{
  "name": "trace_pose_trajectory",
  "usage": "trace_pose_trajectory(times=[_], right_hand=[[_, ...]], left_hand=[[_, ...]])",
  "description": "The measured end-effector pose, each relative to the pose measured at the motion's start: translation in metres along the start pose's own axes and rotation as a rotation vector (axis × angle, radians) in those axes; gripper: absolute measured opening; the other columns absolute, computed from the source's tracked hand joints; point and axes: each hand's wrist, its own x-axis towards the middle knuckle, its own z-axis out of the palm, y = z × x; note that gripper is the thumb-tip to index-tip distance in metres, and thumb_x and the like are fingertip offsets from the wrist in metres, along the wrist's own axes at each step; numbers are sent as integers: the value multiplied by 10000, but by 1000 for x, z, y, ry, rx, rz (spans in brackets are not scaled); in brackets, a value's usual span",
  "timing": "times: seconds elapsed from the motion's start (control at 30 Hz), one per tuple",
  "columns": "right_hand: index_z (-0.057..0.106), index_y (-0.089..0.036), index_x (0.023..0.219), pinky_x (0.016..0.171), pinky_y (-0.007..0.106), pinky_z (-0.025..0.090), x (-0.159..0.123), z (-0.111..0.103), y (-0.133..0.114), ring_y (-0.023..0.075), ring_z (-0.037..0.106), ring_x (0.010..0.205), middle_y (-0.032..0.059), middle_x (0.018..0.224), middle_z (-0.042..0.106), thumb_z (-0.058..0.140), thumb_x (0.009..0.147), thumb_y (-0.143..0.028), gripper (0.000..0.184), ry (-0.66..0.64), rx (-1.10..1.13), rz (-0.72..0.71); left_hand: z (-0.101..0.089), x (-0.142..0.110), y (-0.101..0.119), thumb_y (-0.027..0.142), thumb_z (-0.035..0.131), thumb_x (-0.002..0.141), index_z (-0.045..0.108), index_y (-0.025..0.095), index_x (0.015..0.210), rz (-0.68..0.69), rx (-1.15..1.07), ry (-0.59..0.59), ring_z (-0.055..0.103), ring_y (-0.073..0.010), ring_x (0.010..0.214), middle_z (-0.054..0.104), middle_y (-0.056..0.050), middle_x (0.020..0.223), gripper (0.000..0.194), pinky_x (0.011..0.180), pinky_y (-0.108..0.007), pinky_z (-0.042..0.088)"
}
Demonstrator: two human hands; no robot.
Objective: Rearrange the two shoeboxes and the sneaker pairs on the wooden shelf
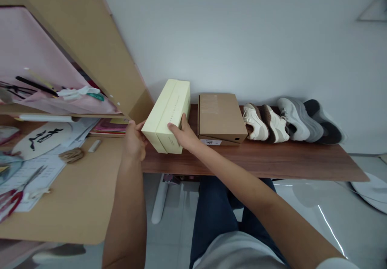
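A pale yellow box (166,116) with small printed lettering is between my two hands, tilted above the left end of a dark brown wooden shelf (296,160). My left hand (135,142) grips its near left corner, some fingertips hidden behind the box. On the opposite side my right hand (184,135) holds it, thumb lying on the lettered face and the other fingers around the right side. Just right of that hand sits a brown cardboard shoebox (222,114), its lid on, with a white label on the front.
White-and-brown sneakers (256,124) and grey shoes (298,120) line the shelf to the right. At left, a tan desk (90,196) carries red-handled scissors (18,194), papers, a twine bundle (71,155) and a round fan (42,140). A tan panel (121,59) rises beside the box.
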Motion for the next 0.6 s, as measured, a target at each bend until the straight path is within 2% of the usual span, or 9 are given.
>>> trace_pose_trajectory(times=[0.1, 0.23, 0.37, 0.47, 0.6], right_hand=[[-47, -194, 1634, 1293, 485, 73, 0, -1, 4, 275, 78, 1577, 26, 1707, 91, 573, 882, -638, 1071, 23, 26, 41], [-116, -264, 1621, 1290, 497, 62, -1, -7, 10, 247, 64, 1579, -27, 1709, 54, 543, 917, -633, 1032, 6, 63, -72], [-145, -296, 1610, 1290, 493, 72, -4, -20, 18, 237, 77, 1578, -45, 1709, 34, 487, 941, -661, 990, -9, 32, -127], [-92, -293, 1622, 1292, 471, 36, -10, -30, 19, 220, 39, 1580, -48, 1710, 24, 438, 946, -697, 950, -7, -16, -147], [102, -273, 1637, 1281, 510, -9, -19, -35, 14, 242, -104, 1571, -39, 1711, 24, 378, 922, -777, 917, -12, -86, -124]], left_hand=[[-1, 10, -17, 543, 505, 913, 724, 179, 1080, -17, -55, -29, 694, -283, 1058, 764, -85, 1053, 456, 830, -367, 596], [1, 18, -47, 403, 656, 832, 719, 170, 1067, -93, -45, -164, 685, -246, 1098, 763, -86, 1100, 337, 930, -334, 567], [-1, 21, -69, 302, 746, 751, 712, 166, 1046, -231, -24, -177, 716, -243, 1029, 777, -87, 1005, 327, 888, -344, 588], [-2, 21, -72, 267, 728, 768, 716, 154, 969, -311, -30, -136, 733, -245, 970, 777, -83, 929, 231, 807, -332, 613], [-3, 16, -58, 276, 639, 853, 711, 171, 993, -375, -158, -127, 727, -229, 934, 775, -55, 937, 190, 742, -317, 614]])
